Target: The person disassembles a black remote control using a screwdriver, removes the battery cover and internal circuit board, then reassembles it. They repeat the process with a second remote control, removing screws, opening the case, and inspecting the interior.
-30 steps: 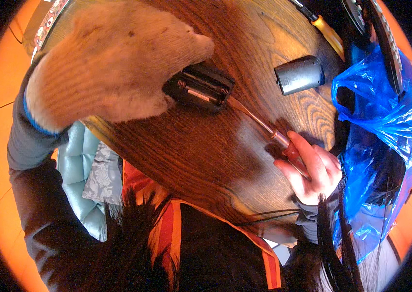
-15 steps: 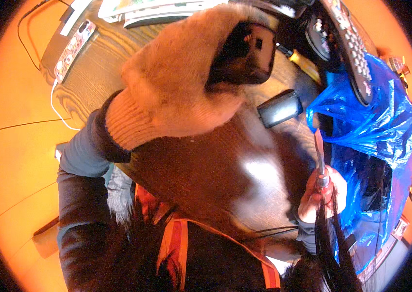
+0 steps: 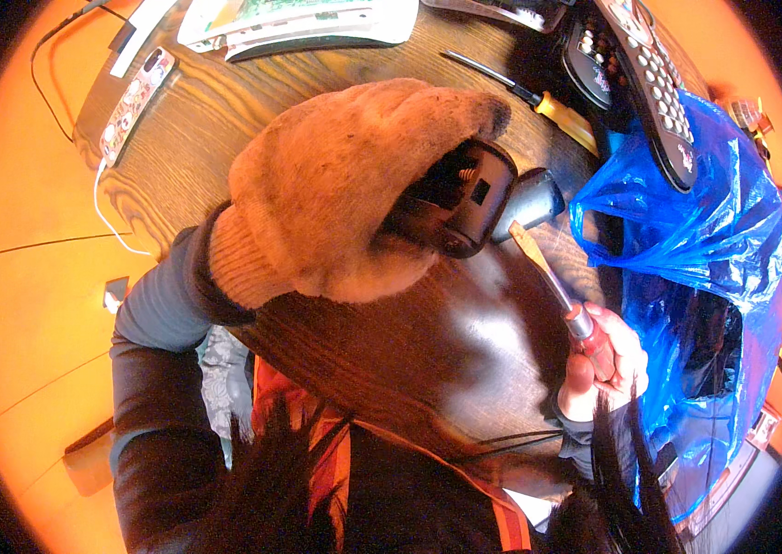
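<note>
Black plastic casing (image 3: pixel 454 196) was up off the worktop (image 3: pixel 224 120), near the camera, clamped in the left hand (image 3: pixel 345 194). That hand wore a tan knit glove, grip fully closed around the casing's left side. Open face of the casing pointed at the lens; a spring or screw boss showed inside, so the shell looked already partly opened. Could not tell if a cover was fully off.

Head view, right side: right hand (image 3: pixel 605 360) bare, grip wrapped tight on the red handle of a flat-blade screwdriver (image 3: pixel 552 282). Blade tip sat just below the casing's lower right edge, close but apart, not engaged in any seam or screw.

Judgement: prying or unscrewing step was mid-way at best; tool not yet seated.

Elsewhere: a yellow-handled screwdriver (image 3: pixel 539 97) lay on the worktop, a blue plastic bag (image 3: pixel 696 222) to the right, remote controls (image 3: pixel 649 74) above it.
</note>
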Action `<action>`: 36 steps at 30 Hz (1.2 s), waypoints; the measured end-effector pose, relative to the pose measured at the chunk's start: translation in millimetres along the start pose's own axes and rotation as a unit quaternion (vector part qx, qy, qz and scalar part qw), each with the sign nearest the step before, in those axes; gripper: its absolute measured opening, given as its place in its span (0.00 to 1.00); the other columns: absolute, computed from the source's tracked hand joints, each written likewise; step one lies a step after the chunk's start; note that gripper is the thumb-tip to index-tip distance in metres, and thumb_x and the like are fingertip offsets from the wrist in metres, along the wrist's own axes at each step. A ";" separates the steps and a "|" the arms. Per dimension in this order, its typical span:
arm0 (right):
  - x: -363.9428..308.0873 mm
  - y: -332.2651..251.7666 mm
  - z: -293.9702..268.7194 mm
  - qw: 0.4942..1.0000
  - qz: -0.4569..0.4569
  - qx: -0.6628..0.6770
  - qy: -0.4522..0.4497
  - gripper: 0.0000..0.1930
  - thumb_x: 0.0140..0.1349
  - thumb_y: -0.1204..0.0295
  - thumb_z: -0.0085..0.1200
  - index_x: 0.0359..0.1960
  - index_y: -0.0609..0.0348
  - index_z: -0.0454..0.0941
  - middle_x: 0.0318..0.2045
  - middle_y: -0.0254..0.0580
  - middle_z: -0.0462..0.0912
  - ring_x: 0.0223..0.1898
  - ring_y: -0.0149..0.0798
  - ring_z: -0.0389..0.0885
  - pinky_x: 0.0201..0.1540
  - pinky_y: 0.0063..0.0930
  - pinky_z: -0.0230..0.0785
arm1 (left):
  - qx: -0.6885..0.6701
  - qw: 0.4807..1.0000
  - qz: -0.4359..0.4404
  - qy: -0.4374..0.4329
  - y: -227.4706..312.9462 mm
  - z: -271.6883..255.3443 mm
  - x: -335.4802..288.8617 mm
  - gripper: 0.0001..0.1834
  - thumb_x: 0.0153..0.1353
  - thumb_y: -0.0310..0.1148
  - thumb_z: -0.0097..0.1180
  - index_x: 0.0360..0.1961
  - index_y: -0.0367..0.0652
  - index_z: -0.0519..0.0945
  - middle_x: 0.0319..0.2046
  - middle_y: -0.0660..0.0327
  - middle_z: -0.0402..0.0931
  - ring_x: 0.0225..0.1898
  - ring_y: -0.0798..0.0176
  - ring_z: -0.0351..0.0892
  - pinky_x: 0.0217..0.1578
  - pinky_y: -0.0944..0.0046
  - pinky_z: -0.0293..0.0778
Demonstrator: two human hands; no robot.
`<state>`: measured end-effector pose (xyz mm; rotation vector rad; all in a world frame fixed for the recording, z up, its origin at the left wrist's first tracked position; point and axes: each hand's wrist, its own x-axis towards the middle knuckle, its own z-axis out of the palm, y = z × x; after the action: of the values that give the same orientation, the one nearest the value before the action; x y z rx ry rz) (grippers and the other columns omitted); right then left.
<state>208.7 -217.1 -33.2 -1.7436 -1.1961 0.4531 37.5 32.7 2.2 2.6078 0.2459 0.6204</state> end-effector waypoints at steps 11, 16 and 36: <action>10.8 -1.3 4.8 0.997 -0.054 -0.030 0.046 0.25 0.52 0.58 0.67 0.44 0.67 0.79 0.30 0.47 0.84 0.30 0.42 0.84 0.37 0.30 0.76 | 0.028 0.999 0.008 -0.030 -0.7 -0.5 -2.8 0.40 0.33 0.31 0.61 0.55 0.38 0.70 0.46 0.46 0.75 0.49 0.41 0.75 0.51 0.51 0.71; 15.3 -4.6 4.2 0.996 -0.064 -0.068 0.017 0.23 0.48 0.66 0.68 0.45 0.64 0.79 0.29 0.46 0.84 0.30 0.42 0.84 0.36 0.29 0.76 | 0.044 0.998 0.003 -0.040 -1.8 -0.7 -4.0 0.40 0.32 0.31 0.62 0.55 0.39 0.70 0.46 0.47 0.75 0.49 0.42 0.75 0.51 0.52 0.71; 34.1 -21.2 -1.7 0.965 -0.103 -0.194 -0.142 0.23 0.48 0.75 0.65 0.49 0.62 0.78 0.29 0.44 0.84 0.24 0.40 0.80 0.29 0.27 0.72 | 0.163 0.979 -0.006 -0.122 -9.3 6.3 -14.6 0.27 0.39 0.36 0.64 0.43 0.42 0.72 0.31 0.55 0.76 0.35 0.50 0.78 0.35 0.54 0.74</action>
<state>214.3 -186.6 -7.7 -1.8956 -1.7485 0.3691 26.9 34.6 -12.7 2.9608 0.3074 0.2655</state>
